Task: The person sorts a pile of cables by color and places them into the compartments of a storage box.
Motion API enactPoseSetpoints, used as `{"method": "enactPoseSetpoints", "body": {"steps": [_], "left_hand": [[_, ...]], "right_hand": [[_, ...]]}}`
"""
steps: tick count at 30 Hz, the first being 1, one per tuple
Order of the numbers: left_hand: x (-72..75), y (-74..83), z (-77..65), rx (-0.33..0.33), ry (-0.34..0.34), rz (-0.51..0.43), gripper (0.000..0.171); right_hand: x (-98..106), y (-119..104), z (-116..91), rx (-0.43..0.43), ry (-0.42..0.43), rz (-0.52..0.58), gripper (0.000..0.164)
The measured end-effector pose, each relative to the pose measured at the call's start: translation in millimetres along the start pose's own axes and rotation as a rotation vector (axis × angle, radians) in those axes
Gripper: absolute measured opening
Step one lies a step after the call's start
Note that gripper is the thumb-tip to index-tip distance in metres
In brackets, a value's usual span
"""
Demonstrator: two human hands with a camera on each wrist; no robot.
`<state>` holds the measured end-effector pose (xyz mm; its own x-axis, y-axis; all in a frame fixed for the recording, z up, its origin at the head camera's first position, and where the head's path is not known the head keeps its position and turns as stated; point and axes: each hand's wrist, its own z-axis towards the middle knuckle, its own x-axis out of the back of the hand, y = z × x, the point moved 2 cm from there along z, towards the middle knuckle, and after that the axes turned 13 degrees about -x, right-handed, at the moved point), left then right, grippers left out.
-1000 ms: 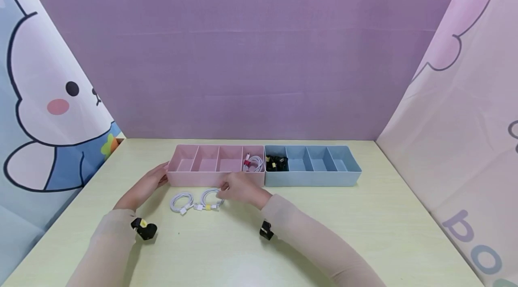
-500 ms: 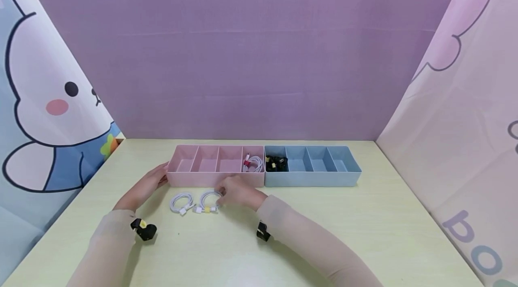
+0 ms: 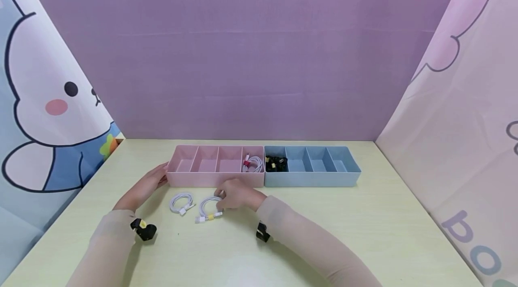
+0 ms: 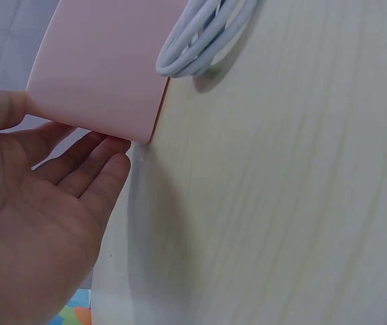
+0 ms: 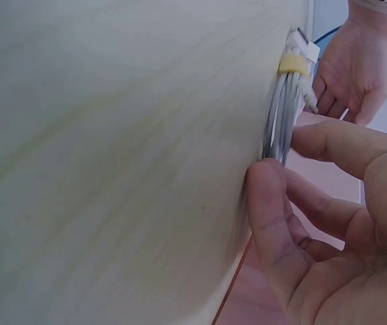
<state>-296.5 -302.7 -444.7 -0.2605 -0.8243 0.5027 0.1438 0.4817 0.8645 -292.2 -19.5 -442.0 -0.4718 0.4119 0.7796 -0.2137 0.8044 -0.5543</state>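
My right hand pinches a coiled white charging cable with a yellow tie, in front of the pink divided box. In the right wrist view, thumb and fingertips close on one side of that coil, its tie and plugs pointing away. At the box's left end, my left hand touches the end wall with fairly straight fingers, as the left wrist view also shows. Between the hands lies a second coiled white cable on the table.
A blue divided box adjoins the pink one, with black cables in its leftmost compartment. White cable with a red tie fills the pink box's rightmost compartment. A purple cloth hangs behind the table.
The yellow-tied cable's plug end has shifted toward me, slightly away from the box, and the loop has turned a little in my right hand. My left hand stays at the box end.
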Motion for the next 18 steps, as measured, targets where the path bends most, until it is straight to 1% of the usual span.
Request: {"method": "enactPoseSetpoints", "body": {"steps": [6, 11, 18], "left_hand": [[0.6, -0.8, -0.5, 0.022, 0.004, -0.006, 0.075], [-0.1, 0.1, -0.4, 0.015, 0.003, -0.010, 0.074], [-0.1, 0.4, -0.9, 0.018, 0.003, -0.012, 0.077]], "right_hand": [[-1.3, -1.8, -2.8, -0.014, 0.005, 0.024, 0.023], [-1.7, -1.4, -3.1, -0.032, 0.014, 0.019, 0.010], [-0.2, 2.3, -0.6, -0.056, 0.008, -0.033, 0.019]]}}
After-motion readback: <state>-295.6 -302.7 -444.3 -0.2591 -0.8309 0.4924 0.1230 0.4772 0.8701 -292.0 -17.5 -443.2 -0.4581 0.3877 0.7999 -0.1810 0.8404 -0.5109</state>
